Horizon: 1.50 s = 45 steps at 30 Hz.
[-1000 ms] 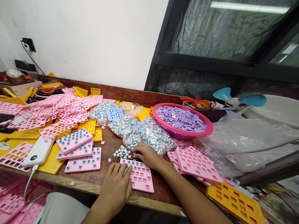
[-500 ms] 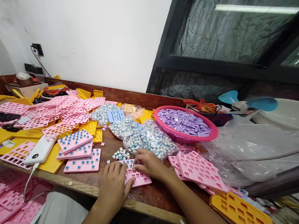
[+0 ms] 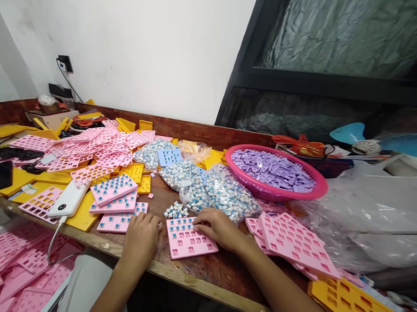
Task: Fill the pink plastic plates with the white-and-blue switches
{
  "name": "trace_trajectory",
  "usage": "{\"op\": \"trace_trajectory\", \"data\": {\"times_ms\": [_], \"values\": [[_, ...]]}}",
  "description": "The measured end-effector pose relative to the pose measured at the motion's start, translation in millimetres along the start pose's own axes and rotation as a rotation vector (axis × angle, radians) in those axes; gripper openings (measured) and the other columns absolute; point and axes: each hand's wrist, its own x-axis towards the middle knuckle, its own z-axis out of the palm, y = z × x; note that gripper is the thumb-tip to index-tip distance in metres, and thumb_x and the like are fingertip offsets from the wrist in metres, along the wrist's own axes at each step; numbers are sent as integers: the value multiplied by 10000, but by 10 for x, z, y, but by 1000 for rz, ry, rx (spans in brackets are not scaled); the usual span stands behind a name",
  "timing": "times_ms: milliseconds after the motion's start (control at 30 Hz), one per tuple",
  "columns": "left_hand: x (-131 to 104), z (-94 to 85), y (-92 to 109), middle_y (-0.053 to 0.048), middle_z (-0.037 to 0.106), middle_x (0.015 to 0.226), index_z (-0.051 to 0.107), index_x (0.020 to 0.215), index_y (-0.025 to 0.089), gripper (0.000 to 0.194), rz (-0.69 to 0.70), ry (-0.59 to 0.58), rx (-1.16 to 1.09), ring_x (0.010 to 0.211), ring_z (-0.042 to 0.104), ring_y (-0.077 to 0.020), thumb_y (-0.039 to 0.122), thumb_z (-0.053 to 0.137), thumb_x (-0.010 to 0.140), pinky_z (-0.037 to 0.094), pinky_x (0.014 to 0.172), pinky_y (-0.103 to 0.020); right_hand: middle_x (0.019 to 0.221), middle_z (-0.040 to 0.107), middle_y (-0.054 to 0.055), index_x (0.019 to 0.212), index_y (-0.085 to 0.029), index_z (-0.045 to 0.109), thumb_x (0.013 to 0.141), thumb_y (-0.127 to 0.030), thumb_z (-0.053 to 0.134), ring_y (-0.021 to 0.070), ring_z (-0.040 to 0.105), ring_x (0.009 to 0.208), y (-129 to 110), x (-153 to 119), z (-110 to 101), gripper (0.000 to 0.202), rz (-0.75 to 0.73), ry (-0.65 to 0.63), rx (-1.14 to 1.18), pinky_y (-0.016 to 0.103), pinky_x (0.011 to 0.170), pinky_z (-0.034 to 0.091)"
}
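Brown wooden surface (image 3: 223,274) against a white wall (image 3: 147,47) in the head view. Heaped in a pink basket (image 3: 321,187), purple pieces (image 3: 272,169); packed inside clear bags (image 3: 231,192), blue-and-white switches (image 3: 183,173). Nearer, partly filled pink board (image 3: 188,248), just right of the left hand (image 3: 143,236), fingers curled, grip unclear; its upper right corner under the right hand (image 3: 217,227), fingers loosely bent, thumb near forefinger, contents impossible to tell.

Bare dark-brown wooden tabletop (image 3: 223,267) gives passage before pink rectangular perforated plate (image 3: 192,239); bulging clear plastic bags (image 3: 229,194) block behind.
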Motion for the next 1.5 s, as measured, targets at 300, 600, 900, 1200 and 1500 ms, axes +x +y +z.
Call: {"op": "trace_trajectory", "data": {"times_ms": [300, 600, 900, 1200, 1500], "values": [[-64, -136, 46, -25, 679, 909, 629, 839, 210, 136, 87, 4, -420, 900, 603, -214, 97, 563, 879, 419, 815, -360, 800, 722, 34, 798, -220, 792, 857, -234, 741, 183, 646, 758, 1, 23, 17, 80, 14, -18, 148, 287, 704, 462], [-103, -27, 288, -3, 714, 967, 700, 879, 243, 109, 209, -51, -583, 925, 598, -198, 147, 651, 895, 429, 842, -349, 1007, 727, 73, 1050, -222, 771, 935, -159, 587, 214, 657, 949, 79, 199, 208, 226, -19, 151, 107, 348, 878, 498], [-93, -10, 310, -26, 733, 995, 712, 973, 250, 164, 217, -38, -512, 933, 587, -219, 173, 569, 955, 414, 817, -368, 984, 743, 68, 1056, -210, 784, 889, -92, 557, 219, 666, 933, 104, 236, 269, 305, 71, 96, -42, 335, 859, 501], [-63, -25, 266, 7, 769, 965, 753, 952, 289, 196, 167, -65, -603, 921, 611, -215, 151, 621, 905, 396, 810, -359, 1016, 732, 52, 1059, -257, 781, 922, -112, 583, 213, 663, 971, 111, 238, 198, 281, -17, 10, 60, 323, 860, 494], [-80, 52, 246, 4, 777, 980, 761, 978, 294, 159, 174, -31, -590, 903, 622, -208, 211, 636, 926, 403, 821, -367, 905, 757, 54, 896, -210, 792, 879, -154, 704, 204, 673, 855, 151, 269, 169, 106, 96, 67, 1, 311, 790, 478]]}}
